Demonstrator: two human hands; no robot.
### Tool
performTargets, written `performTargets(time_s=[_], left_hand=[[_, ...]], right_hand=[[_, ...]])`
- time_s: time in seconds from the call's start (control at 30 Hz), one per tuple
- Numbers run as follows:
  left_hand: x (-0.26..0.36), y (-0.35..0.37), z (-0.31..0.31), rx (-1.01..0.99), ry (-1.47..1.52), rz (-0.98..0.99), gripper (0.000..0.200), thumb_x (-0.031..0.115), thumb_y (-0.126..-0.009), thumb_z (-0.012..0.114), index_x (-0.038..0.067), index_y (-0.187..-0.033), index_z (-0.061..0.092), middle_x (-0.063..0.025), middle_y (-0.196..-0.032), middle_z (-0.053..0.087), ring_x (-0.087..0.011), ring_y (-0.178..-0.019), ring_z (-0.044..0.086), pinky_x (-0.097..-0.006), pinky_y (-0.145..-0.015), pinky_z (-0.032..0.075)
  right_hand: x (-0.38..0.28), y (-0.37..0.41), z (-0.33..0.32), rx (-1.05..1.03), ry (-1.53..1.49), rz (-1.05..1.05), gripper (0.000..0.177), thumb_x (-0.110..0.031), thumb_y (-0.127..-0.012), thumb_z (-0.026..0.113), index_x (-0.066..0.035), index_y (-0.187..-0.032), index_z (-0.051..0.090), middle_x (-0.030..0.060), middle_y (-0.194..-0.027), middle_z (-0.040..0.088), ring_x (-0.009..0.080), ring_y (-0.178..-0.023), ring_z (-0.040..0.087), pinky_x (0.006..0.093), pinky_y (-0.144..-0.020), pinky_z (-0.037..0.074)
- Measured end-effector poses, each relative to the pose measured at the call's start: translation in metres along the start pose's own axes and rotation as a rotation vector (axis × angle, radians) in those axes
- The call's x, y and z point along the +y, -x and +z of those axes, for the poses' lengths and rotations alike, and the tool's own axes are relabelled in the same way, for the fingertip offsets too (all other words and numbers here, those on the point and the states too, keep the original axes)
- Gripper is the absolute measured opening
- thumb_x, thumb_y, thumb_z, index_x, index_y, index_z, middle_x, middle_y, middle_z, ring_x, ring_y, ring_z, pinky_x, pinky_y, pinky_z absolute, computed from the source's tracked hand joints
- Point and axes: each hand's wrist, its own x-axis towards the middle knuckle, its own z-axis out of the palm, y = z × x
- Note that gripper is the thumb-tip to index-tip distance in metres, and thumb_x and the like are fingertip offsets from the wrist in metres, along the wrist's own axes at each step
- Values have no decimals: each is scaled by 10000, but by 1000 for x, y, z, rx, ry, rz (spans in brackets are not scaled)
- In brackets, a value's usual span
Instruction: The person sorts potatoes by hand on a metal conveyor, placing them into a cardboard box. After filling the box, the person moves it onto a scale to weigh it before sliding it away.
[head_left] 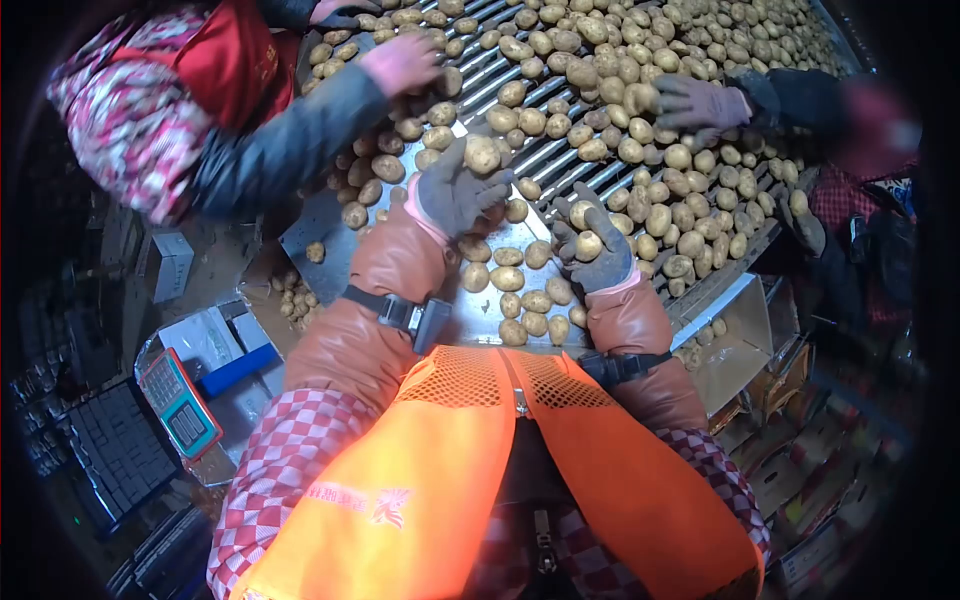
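My left hand (457, 192), in a grey work glove with a pink cuff, curls around a potato (482, 154) at the lower end of the roller conveyor (545, 92). To its right, my right hand (603, 252) wears the same kind of glove, its fingers bent around two potatoes (587, 245). Between and below my hands, several loose potatoes (508, 277) lie on a metal tray (480, 312) close to my body. Part of each palm is hidden.
At the left, a co-worker's pink-gloved hand (405, 62) reaches over potatoes; another co-worker's gloved hand (700, 103) touches the heap (690, 45) at right. A cardboard box (745, 345) stands low right. A scale with keypad (180, 405) sits lower left.
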Motion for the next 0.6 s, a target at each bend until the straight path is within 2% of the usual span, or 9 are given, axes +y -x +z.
performTargets(time_s=[0.07,0.17,0.2,0.3,0.37,0.4,0.43,0.53,0.6], left_hand=[[-10,14,13,31,7,69,541,442,-1039,451,121,-1473,424,-121,-1224,626,-229,-1033,652,-358,-852,569],[-19,22,8,38,144,54,484,418,-1057,411,115,-1430,462,-117,-1328,569,-207,-1212,570,-407,-953,542],[-21,26,4,-47,-677,291,464,405,-1064,397,114,-1420,462,-117,-1359,546,-204,-1254,540,-427,-985,521],[-39,26,-17,-270,-684,384,472,396,-1067,400,74,-1411,430,-136,-1360,551,-251,-1298,521,-475,-1037,470],[-39,43,1,118,-93,-82,653,571,-990,504,52,-1377,425,-205,-1324,548,-368,-1164,610,-516,-1005,500],[-49,54,-3,164,-134,-112,686,625,-965,505,79,-1375,436,-206,-1321,549,-373,-1151,610,-525,-971,522],[-55,63,-6,187,-70,-206,642,618,-963,518,147,-1389,431,-182,-1305,560,-356,-1147,613,-544,-972,516],[-73,80,-11,-4,94,-302,690,604,-979,496,91,-1435,429,-124,-1221,636,-273,-1031,652,-411,-876,560],[-73,109,-11,107,-555,59,592,468,-992,556,50,-1402,471,-150,-1206,649,-280,-1072,666,-400,-903,559]], right_hand=[[5,5,-3,5,74,-46,464,-272,-1027,528,-185,-1472,430,128,-1261,611,213,-902,627,262,-639,520],[9,12,-5,-31,302,-90,529,-429,-1020,511,-93,-1425,456,100,-1128,608,185,-848,578,245,-592,486],[11,14,-4,-30,327,-83,561,-468,-1018,498,-68,-1411,464,92,-1091,603,180,-836,567,242,-575,476],[9,18,-12,-29,120,-28,555,-456,-1018,490,-38,-1383,481,81,-1050,605,166,-827,572,230,-565,473],[27,39,12,63,754,-410,506,-389,-1021,505,-49,-1394,474,69,-1035,611,138,-850,585,225,-605,488],[18,38,38,201,612,-203,511,-256,-983,529,-52,-1435,406,70,-1083,608,169,-883,636,268,-622,471],[27,35,49,226,488,-103,483,-317,-971,542,-60,-1370,454,81,-1105,619,181,-901,636,282,-673,477],[83,27,76,148,324,205,480,-498,-936,584,-83,-1175,598,113,-1172,651,218,-954,636,326,-825,494],[111,24,64,36,576,197,448,-498,-951,583,-114,-1175,643,102,-1148,675,192,-948,642,311,-813,496]])
